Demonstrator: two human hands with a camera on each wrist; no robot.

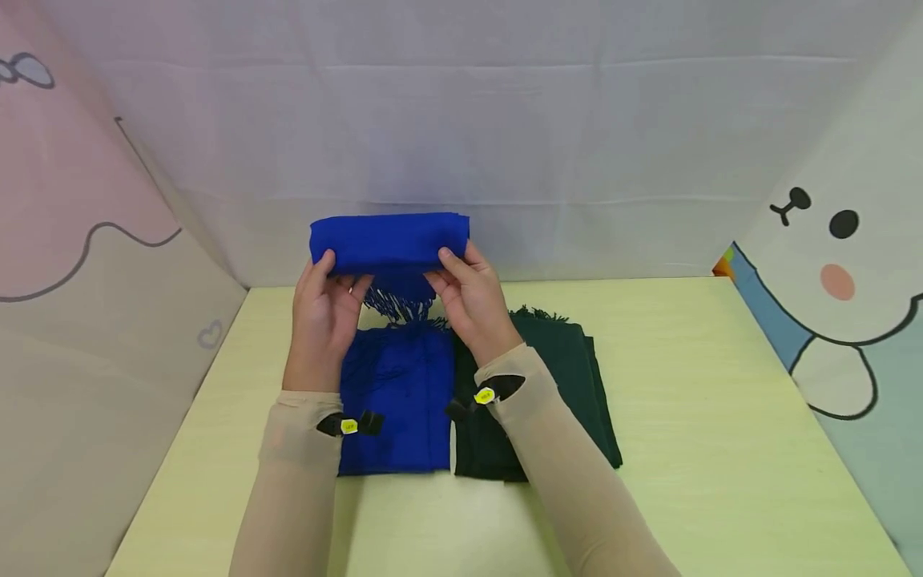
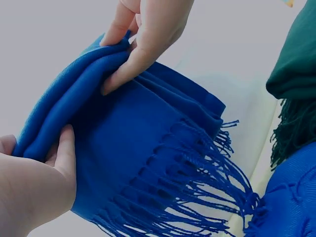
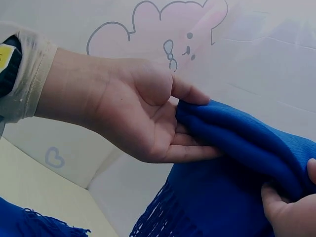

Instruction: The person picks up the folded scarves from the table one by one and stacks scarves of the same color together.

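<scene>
A blue fringed scarf (image 1: 389,240), folded into a thick band, is held up above the far part of the table by both hands. My left hand (image 1: 326,312) grips its left end, thumb on the near face and fingers beneath. At the other end, my right hand (image 1: 472,300) pinches the fold in the same way. From the band a flap with knotted tassels (image 2: 182,182) hangs down. Below lies a second piece of folded blue cloth (image 1: 397,401) with fringe at its far edge. Beside it on the right is a folded dark green scarf (image 1: 570,385), partly hidden by my right forearm.
The pale yellow table (image 1: 692,417) reaches back to a white cloth wall (image 1: 613,160). Side panels with cartoon prints (image 1: 840,280) stand to the left and right. Each wrist wears a black strap with a yellow tag.
</scene>
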